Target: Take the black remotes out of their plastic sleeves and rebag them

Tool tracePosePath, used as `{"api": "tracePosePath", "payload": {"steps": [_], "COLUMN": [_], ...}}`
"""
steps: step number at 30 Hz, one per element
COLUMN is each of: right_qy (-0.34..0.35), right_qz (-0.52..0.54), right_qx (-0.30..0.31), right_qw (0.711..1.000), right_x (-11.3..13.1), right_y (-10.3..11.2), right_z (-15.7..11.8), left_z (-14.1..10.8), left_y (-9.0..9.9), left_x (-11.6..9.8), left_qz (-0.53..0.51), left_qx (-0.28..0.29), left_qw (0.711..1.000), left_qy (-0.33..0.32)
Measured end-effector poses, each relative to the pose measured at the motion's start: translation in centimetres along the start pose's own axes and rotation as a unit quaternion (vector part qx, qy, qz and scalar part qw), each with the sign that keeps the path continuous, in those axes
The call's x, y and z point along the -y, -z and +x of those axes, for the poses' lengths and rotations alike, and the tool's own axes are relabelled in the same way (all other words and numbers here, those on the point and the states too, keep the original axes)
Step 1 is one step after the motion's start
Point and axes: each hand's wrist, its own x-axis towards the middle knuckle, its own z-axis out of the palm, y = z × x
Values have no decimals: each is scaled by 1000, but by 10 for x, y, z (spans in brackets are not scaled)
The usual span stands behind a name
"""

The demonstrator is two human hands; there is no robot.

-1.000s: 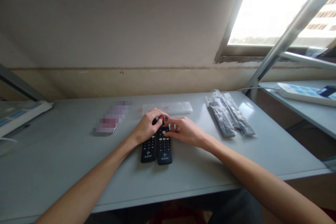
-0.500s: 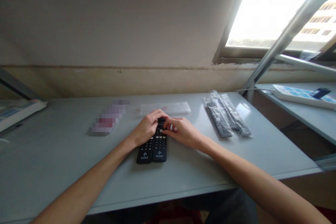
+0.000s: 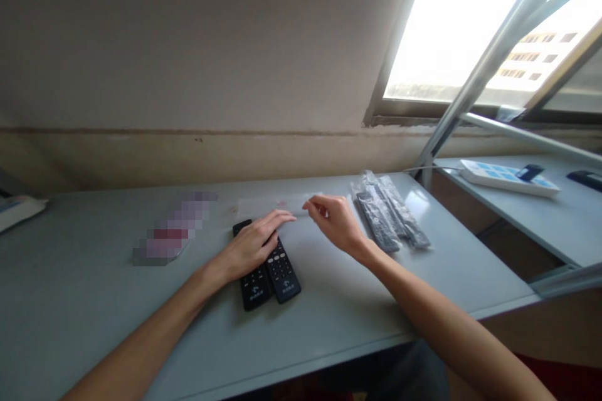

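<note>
the right hand has just come away from the remotes and is now raised near the centre of the frame, in front of the right end of a clear plastic sleeve; whether it touches the sleeve i cannot tell. its fingers are curled in, and whether that grip has anything small in it is hidden. the left hand is now spread, its grip loose, lying across both black remotes. so only the left hand bears on them. the left remote and the right remote lie face up on the tabletop, just below centre, and have turned so they sit slanted, their near ends out of line. wrapped remotes lie right of centre, with a pixelated item left of centre.
</note>
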Motion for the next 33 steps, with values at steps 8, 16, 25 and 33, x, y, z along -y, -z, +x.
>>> {"api": "tracePosePath", "payload": {"steps": [8,16,25,33], "right_qy": [-90,-124,-88,-120], "right_qz": [-200,-331,-307,-216], "right_qx": [-41,8,6,10], "right_qw": [975,935,948,969], "right_x": [-36,-48,-39,-26], "right_y": [50,91,78,69], "right_z": [-5,-84,-106,-120], "left_z": [0,0,-1,0], "left_y": [9,4,6,9], "left_x": [2,3,-3,-5], "left_qz": [-2,-8,6,10], "left_qx": [25,42,38,45], "left_qw": [999,999,999,999], "left_qy": [-29,-13,-24,-27]}}
